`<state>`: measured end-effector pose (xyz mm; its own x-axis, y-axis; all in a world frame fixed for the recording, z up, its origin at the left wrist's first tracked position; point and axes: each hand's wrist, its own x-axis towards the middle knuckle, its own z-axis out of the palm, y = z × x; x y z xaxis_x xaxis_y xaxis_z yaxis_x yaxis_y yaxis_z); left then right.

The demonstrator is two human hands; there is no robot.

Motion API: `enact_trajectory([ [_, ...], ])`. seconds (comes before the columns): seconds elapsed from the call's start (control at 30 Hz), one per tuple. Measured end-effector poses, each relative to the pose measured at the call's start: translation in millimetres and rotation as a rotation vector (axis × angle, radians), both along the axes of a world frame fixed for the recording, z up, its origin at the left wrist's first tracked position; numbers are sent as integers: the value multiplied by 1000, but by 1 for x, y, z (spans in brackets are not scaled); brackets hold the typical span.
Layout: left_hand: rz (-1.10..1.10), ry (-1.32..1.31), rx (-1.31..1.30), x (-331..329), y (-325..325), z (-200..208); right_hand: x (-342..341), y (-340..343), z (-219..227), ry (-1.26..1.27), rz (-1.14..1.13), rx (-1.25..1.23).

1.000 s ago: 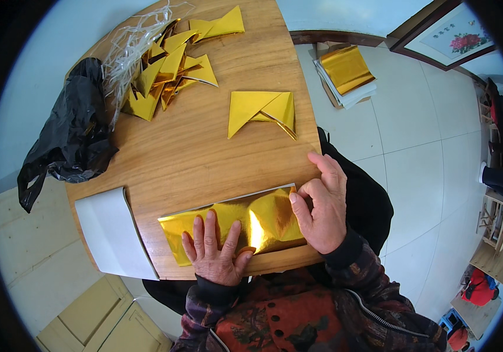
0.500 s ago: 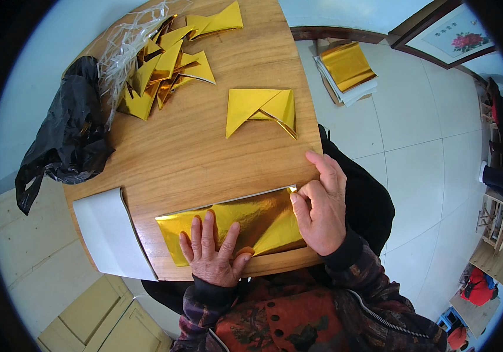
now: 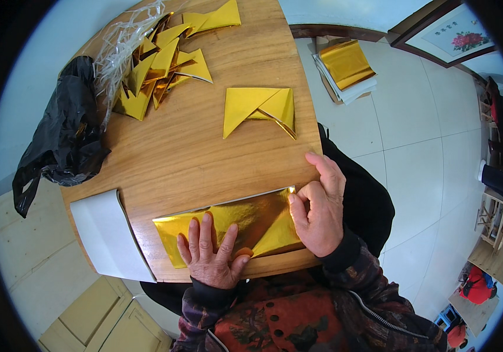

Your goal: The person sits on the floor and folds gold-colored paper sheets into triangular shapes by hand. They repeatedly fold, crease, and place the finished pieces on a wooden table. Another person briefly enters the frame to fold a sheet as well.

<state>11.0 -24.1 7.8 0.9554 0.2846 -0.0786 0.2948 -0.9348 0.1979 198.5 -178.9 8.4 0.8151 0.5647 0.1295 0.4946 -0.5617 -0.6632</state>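
Note:
A folded sheet of gold foil paper (image 3: 257, 220) lies along the near edge of the wooden table, with a thin pale edge on its far side. My left hand (image 3: 211, 258) rests flat on its left part, fingers spread. At the sheet's far right corner, the bent thumb and forefinger of my right hand (image 3: 320, 220) close on the paper, while its other fingers stick out. Beyond it sits a folded gold paper piece (image 3: 251, 105) with pointed corners. To the left of my left hand lies a white folded stack of paper (image 3: 102, 234).
Several folded gold pieces (image 3: 163, 61) are heaped at the table's far left, beside clear plastic strands (image 3: 119, 50) and a black plastic bag (image 3: 66, 135). On the tiled floor at right lies a stack of gold sheets (image 3: 348, 64). The wooden table (image 3: 175, 158) has a curved edge.

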Motion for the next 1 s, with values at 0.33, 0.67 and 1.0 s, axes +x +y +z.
enact_trajectory([
  [0.33, 8, 23, -4, -2, 0, -1, -1, 2, -1, -2, -15, 18],
  [0.67, 27, 28, -15, 0, -1, 1, -1, 0, -1, -12, 5, -6],
  [1.0, 42, 17, -18, 0, -2, 1, 0, 1, 0, -13, 7, -3],
])
